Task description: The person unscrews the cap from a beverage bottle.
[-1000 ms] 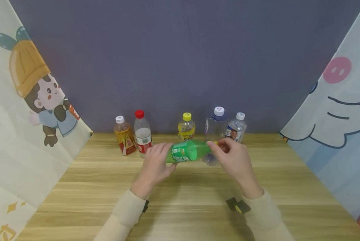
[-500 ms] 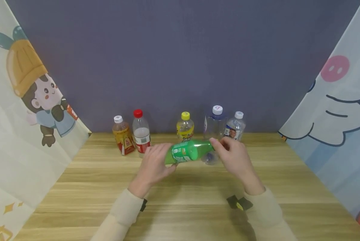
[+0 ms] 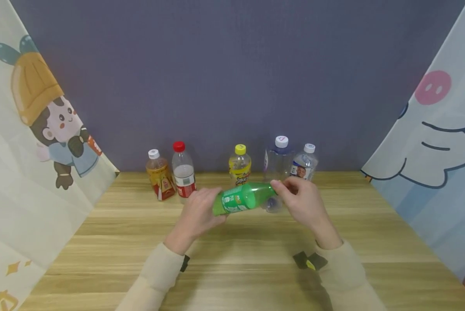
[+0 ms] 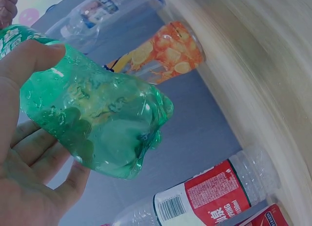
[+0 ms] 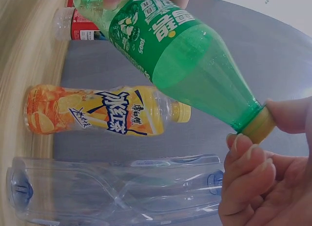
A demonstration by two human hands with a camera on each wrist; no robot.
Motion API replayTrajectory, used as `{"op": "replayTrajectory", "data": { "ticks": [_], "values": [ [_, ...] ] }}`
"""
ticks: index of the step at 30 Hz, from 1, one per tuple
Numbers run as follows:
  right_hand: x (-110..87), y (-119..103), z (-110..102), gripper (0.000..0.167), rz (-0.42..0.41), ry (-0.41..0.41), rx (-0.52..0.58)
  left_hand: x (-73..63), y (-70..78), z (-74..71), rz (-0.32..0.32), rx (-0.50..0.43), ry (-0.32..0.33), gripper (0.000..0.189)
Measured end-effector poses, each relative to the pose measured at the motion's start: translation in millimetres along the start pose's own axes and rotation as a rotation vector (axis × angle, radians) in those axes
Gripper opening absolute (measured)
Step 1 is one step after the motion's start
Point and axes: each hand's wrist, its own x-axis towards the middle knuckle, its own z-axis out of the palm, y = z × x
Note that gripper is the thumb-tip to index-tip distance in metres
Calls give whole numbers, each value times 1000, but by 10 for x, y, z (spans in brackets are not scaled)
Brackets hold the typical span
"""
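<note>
A green plastic bottle lies nearly level above the table, its neck toward the right and slightly raised. My left hand grips its lower end, thumb on one side and fingers around the other, as the left wrist view shows. On the right, my right hand pinches the yellow cap between thumb and fingers. The cap sits on the bottle's neck in the right wrist view, while the fingers hide it in the head view. Some clear liquid or droplets show inside the green bottle.
Along the back of the wooden table stand an amber drink bottle, a red-capped bottle, a yellow-capped iced tea bottle, a large clear bottle and a white-capped bottle. A dark backdrop rises behind them.
My right fingers have shifted around the cap and now cover its yellow in the head view. The bottle's left end has dipped slightly with my left hand.
</note>
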Motion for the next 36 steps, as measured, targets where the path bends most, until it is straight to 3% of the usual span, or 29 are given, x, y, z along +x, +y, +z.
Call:
{"op": "replayTrajectory", "data": {
  "ticks": [7,13,18,25,36],
  "values": [
    [13,5,10,36,-12,26,0,16,-11,-24,4,-27,-20,61],
    [34,21,77,35,-42,133,4,15,3,-21,-64,-81,-89,71],
    [38,5,109,37,-50,155,-11,7,15,-12,-98,-52,-111,74],
    [32,-21,122,45,34,120,-19,-9,15,20,-80,28,-103,72],
    [9,-38,114,59,149,12,-74,-57,19,100,2,216,-76,78]
  ]
}}
